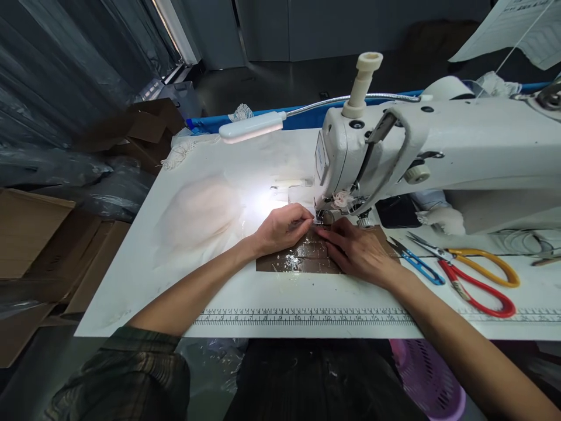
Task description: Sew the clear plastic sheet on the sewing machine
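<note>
At the needle of a white sewing machine [368, 149], my left hand [284, 229] has its thumb and index finger pinched together. What lies between those fingertips is too small to make out. My right hand [360, 248] rests from the other side, fingers stretched out and slightly apart, their tips close to the presser foot and to my left fingertips. Under both hands is a flat brown piece [298, 260], its surface shiny like packing tape. The presser foot is partly hidden behind the fingers.
Blue thread snips [423, 266] and scissors with red and orange handles [475, 289] lie right of my right hand. A lit lamp [252, 127] hangs over sheer pale fabric [197, 213] on the white table [144, 286]. A ruler strip [298, 317] runs along the front edge; cardboard boxes [33, 234] stand left.
</note>
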A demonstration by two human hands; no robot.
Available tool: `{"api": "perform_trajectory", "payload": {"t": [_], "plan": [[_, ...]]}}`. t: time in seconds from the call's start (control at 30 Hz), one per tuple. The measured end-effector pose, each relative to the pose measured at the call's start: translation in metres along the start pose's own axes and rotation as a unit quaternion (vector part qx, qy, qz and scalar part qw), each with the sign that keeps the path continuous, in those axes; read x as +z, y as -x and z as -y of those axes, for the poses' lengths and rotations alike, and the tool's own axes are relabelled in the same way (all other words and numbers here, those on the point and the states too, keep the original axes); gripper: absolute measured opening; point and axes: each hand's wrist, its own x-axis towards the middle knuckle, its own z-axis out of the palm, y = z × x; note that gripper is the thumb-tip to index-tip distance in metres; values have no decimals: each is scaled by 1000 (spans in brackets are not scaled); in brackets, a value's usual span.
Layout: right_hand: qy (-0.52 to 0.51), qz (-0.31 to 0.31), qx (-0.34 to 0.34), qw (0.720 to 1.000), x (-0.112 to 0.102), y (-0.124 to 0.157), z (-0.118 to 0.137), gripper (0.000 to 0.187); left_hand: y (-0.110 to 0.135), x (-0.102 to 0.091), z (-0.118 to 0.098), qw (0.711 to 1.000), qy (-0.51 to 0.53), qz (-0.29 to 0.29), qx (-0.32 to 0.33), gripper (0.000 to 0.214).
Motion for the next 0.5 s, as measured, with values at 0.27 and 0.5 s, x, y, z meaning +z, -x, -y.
{"api": "perform_trajectory", "payload": {"t": [0.27,0.5], "plan": [[-78,4,16,997,-1,10,-6,35,5,-2,-1,983,-100,103,111,15],[-91,-7,14,996,0,9,-6,34,6,0,-1,969,-171,101,146,15]]}}
